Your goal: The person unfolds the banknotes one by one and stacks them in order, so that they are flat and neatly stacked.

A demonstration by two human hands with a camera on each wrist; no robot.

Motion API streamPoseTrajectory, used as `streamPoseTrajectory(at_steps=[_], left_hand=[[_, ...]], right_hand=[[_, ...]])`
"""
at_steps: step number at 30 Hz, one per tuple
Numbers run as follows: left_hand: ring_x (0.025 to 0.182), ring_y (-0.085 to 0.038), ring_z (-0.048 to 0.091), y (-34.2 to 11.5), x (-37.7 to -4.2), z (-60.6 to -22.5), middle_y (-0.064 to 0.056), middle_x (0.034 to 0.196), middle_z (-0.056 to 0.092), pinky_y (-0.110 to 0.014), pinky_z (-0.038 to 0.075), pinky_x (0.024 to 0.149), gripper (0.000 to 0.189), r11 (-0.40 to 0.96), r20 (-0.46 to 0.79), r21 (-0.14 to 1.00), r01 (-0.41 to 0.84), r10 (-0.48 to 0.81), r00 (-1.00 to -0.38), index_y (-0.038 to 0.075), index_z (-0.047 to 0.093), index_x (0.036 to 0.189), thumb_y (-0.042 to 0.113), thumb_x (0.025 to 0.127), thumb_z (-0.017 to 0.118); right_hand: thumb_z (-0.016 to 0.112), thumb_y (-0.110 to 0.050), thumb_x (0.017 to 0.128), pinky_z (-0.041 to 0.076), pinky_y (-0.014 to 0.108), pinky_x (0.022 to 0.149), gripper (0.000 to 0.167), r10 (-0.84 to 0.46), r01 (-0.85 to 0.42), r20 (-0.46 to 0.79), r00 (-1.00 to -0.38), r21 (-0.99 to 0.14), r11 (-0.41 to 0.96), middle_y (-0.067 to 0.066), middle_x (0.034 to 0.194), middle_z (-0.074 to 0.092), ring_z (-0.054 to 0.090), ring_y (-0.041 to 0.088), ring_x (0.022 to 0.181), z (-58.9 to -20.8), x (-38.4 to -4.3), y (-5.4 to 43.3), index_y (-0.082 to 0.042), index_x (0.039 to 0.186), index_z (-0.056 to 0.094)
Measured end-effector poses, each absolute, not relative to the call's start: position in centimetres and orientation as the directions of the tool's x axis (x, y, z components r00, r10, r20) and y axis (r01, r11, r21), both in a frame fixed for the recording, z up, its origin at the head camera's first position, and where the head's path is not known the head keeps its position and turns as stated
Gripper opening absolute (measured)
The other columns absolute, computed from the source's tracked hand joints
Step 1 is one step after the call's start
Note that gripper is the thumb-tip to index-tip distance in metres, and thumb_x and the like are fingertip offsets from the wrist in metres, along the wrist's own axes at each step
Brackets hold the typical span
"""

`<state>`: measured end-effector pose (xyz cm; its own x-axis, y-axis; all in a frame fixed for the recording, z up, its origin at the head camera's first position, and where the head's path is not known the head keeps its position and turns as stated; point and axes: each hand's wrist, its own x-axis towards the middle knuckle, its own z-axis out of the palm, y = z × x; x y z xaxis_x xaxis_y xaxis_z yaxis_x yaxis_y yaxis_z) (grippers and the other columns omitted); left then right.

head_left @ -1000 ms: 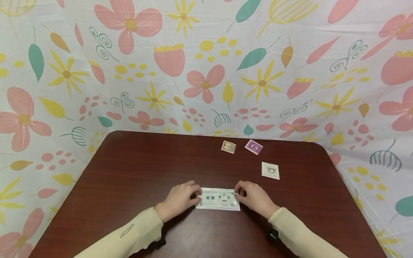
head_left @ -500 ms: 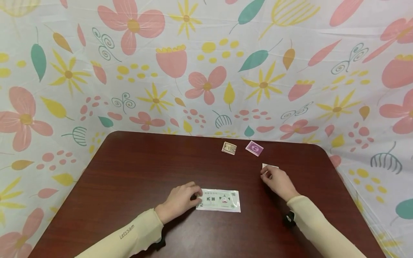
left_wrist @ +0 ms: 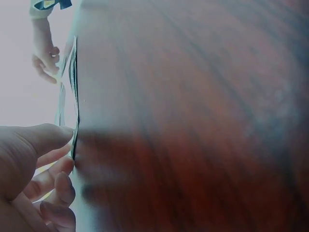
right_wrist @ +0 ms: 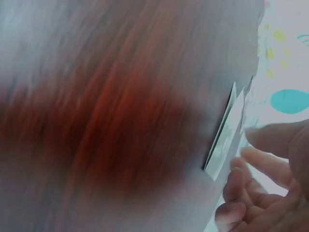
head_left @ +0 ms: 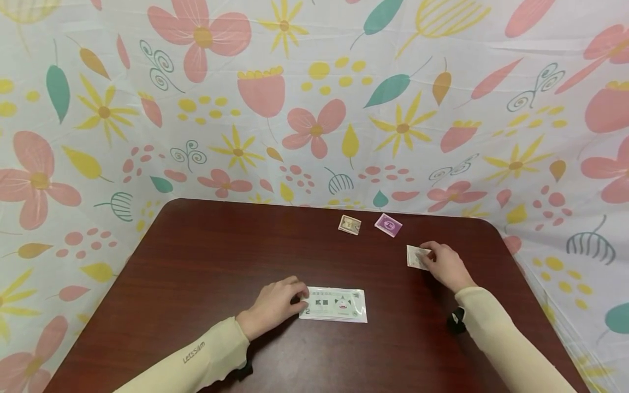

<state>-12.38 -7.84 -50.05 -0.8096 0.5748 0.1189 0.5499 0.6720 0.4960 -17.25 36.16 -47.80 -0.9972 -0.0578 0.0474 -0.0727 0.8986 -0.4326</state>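
Note:
A small stack of pale green play banknotes [head_left: 335, 304], printed with a 2 and a cartoon figure, lies flat in front of me. My left hand [head_left: 274, 307] holds its left short edge with thumb and fingers, and the left wrist view shows the thumb tip [left_wrist: 65, 133] against the layered edges. Farther right, a small pale folded banknote [head_left: 415, 257] lies under the fingertips of my right hand [head_left: 446, 266], which pinch its right side. In the right wrist view this folded banknote [right_wrist: 224, 137] has slightly parted layers. The fingers cover its right part.
Toward the back edge of the dark red-brown table [head_left: 221, 245] lie a small brownish folded note [head_left: 349, 225] and a purple folded note [head_left: 388, 225]. A white cloth with flower prints [head_left: 314, 131] hangs close behind the table and along its sides.
My right hand has left the right edge of the stack, gone up and right to the folded banknote, and that note has shifted slightly right. My left hand has stayed in place.

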Motion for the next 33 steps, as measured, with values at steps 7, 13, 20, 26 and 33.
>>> streamPoseTrajectory(at_steps=[7, 13, 20, 26, 33], left_hand=[[0.082, -0.006, 0.063, -7.8, -12.4, -50.0, 0.008, 0.097, 0.065, -0.026, 0.05, 0.067, 0.01, 0.678, 0.105, 0.497, 0.542, 0.573, -0.813, 0.018, 0.074, 0.103, 0.021, 0.094, 0.079], [0.082, -0.005, 0.062, -7.8, -12.5, -50.0, 0.008, 0.096, 0.065, -0.025, 0.049, 0.067, 0.01, 0.685, 0.094, 0.498, 0.532, 0.568, -0.818, 0.019, 0.074, 0.103, 0.023, 0.094, 0.078], [0.082, -0.006, 0.063, -7.7, -12.5, -49.9, 0.008, 0.096, 0.065, -0.025, 0.049, 0.066, 0.009, 0.684, 0.095, 0.498, 0.533, 0.568, -0.817, 0.018, 0.074, 0.102, 0.021, 0.094, 0.078], [0.083, -0.006, 0.064, -7.8, -12.4, -49.9, 0.007, 0.097, 0.065, -0.025, 0.05, 0.067, 0.01, 0.681, 0.099, 0.5, 0.536, 0.57, -0.816, 0.018, 0.074, 0.103, 0.02, 0.094, 0.078], [0.083, -0.007, 0.064, -7.7, -12.4, -49.9, 0.007, 0.098, 0.066, -0.025, 0.05, 0.066, 0.01, 0.681, 0.101, 0.501, 0.534, 0.567, -0.818, 0.018, 0.074, 0.103, 0.02, 0.094, 0.078]], right_hand=[[0.067, -0.02, 0.099, 0.047, 0.055, 0.081, 0.058, -0.043, -0.005, -0.091, -0.995, -0.385, 0.923, 0.024, 0.099, 0.058, 0.051, 0.038, 0.094, -48.1, -17.5, 37.1, 0.014, 0.142, 0.047], [0.068, -0.023, 0.099, 0.048, 0.059, 0.085, 0.061, -0.025, 0.022, -0.109, -0.994, -0.412, 0.911, 0.031, 0.109, 0.055, 0.051, 0.04, 0.098, -48.1, -17.4, 37.4, 0.015, 0.141, 0.045], [0.069, -0.029, 0.1, 0.046, 0.053, 0.083, 0.057, -0.001, 0.066, -0.145, -0.989, -0.461, 0.885, 0.027, 0.11, 0.052, 0.05, 0.038, 0.096, -48.0, -17.1, 37.3, 0.013, 0.131, 0.048], [0.072, -0.038, 0.099, 0.047, 0.055, 0.084, 0.059, 0.032, 0.117, -0.184, -0.982, -0.475, 0.872, 0.032, 0.114, 0.045, 0.051, 0.04, 0.095, -47.9, -16.8, 36.7, 0.01, 0.122, 0.048], [0.074, -0.033, 0.098, 0.047, 0.047, 0.078, 0.053, 0.041, 0.101, -0.131, -0.99, -0.492, 0.865, 0.025, 0.105, 0.054, 0.054, 0.034, 0.089, -48.1, -16.7, 36.4, 0.008, 0.118, 0.048]])
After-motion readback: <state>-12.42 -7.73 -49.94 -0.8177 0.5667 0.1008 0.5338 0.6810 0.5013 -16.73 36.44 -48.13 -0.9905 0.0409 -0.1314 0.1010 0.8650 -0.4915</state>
